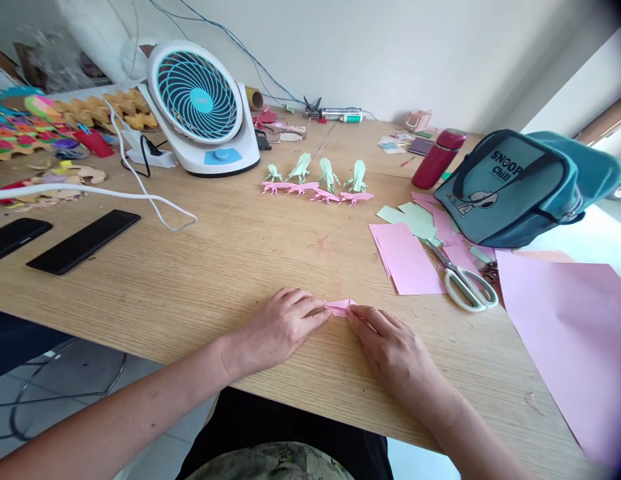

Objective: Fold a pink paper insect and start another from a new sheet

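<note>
A small folded piece of pink paper [339, 307] lies low over the wooden table near its front edge, between both hands. My left hand [285, 325] pinches its left end, thumb and fingertips pressed together. At the right end, my right hand [387, 340] grips the paper with thumb and forefinger. The ends are hidden under the fingertips. Beyond the hands stand several folded paper figures: pale green ones [329, 175] behind, and a row of pink ones [325, 195] in front of them.
Scissors [463, 277] rest beside stacked pink sheets [405, 257] and green scraps [415, 219]. A large pink sheet [570, 333] covers the right side. Farther back are a teal bag [510, 193], a red flask [439, 160] and a fan [200, 100]. A black phone-like slab [84, 241] lies left.
</note>
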Motion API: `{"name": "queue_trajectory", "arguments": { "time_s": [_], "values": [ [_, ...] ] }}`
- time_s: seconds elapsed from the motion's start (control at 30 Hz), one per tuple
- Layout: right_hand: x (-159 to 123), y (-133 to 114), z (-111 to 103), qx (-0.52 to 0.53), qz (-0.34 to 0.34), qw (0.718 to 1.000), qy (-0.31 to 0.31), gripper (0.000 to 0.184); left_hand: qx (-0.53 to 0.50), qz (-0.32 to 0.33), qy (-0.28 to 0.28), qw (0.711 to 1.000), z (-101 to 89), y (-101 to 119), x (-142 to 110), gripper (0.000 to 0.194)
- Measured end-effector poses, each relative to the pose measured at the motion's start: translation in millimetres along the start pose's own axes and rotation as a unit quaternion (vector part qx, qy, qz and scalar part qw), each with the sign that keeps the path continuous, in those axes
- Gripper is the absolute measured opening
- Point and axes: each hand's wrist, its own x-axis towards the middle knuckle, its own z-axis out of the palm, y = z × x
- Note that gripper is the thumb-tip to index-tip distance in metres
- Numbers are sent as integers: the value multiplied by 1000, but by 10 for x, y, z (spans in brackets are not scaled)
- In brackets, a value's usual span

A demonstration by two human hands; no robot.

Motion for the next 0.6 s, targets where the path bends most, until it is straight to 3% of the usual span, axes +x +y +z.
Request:
{"name": "queue_trajectory", "arguments": {
  "time_s": [0.2, 0.37, 0.6],
  "values": [
    [27, -26, -1, -22, 11, 1000, 20, 31, 14, 8, 11, 1000, -23, -32, 12, 24],
    [114, -31, -23, -48, 10, 998, 34, 18, -29, 13, 29, 999, 29, -42, 197, 19],
    [186, -26, 8, -94, -3, 995, 23, 17, -73, 52, 45, 995, 149, -113, 438, 18]
  ]
}}
